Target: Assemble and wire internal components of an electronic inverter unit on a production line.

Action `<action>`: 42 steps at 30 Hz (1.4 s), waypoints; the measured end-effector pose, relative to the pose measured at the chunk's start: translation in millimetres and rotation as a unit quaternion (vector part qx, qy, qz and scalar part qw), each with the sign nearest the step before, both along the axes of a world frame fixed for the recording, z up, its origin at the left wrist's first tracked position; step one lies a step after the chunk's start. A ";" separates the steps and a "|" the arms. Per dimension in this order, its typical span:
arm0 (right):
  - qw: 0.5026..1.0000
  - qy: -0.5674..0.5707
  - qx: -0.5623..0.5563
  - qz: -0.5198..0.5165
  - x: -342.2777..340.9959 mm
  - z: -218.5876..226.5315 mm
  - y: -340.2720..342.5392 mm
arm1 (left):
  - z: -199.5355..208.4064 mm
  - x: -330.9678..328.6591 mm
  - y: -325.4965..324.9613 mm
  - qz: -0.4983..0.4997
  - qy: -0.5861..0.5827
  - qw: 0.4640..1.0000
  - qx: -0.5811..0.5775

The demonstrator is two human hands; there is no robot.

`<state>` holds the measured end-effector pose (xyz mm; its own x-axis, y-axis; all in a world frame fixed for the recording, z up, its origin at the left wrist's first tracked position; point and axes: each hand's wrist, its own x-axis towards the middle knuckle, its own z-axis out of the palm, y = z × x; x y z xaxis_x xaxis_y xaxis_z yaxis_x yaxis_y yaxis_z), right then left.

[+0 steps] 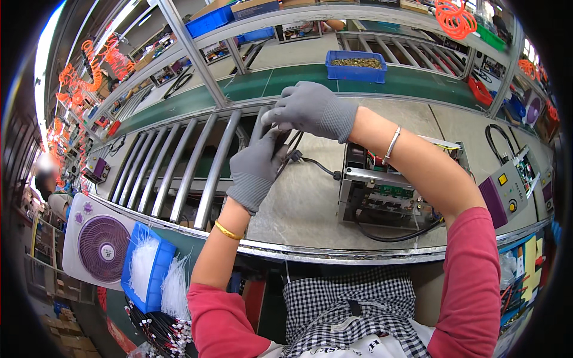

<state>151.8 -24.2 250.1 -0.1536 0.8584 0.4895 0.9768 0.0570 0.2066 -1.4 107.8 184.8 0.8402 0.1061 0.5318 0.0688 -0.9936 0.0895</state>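
My left hand (258, 168), in a grey glove, grips a bundle of black cable (295, 156) just above the bench. My right hand (313, 109), also gloved, pinches the upper end of that same cable right above the left hand. The cable runs right across the grey bench top to an open metal electronics chassis (382, 194) with green circuit boards inside. My right forearm crosses over the chassis.
Metal roller rails (179, 167) lie left of my hands. A blue bin of small brass parts (356, 65) stands behind on the green conveyor. A blue tray of white cable ties (146, 268) and a purple-grilled white fan (101, 244) sit lower left. A grey control box (507, 191) sits right.
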 end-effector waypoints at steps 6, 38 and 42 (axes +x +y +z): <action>0.943 0.259 -0.090 -0.188 -18.1 -2.8 1.0 | 14.5 -12.0 14.2 -0.080 -0.062 0.885 -0.454; 0.841 0.532 -0.101 0.011 -8.4 -16.5 9.9 | 5.7 -22.2 2.4 -0.111 -0.057 0.867 -0.483; 0.853 0.515 -0.082 0.027 -2.9 -21.8 14.4 | 6.5 -25.2 5.1 -0.112 -0.037 0.867 -0.484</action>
<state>148.9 -9.8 228.3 0.2435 0.9337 0.2627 0.6305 0.0534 -0.7744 -26.5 112.9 191.3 0.8644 0.3713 0.3391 -0.1585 -0.4388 0.8845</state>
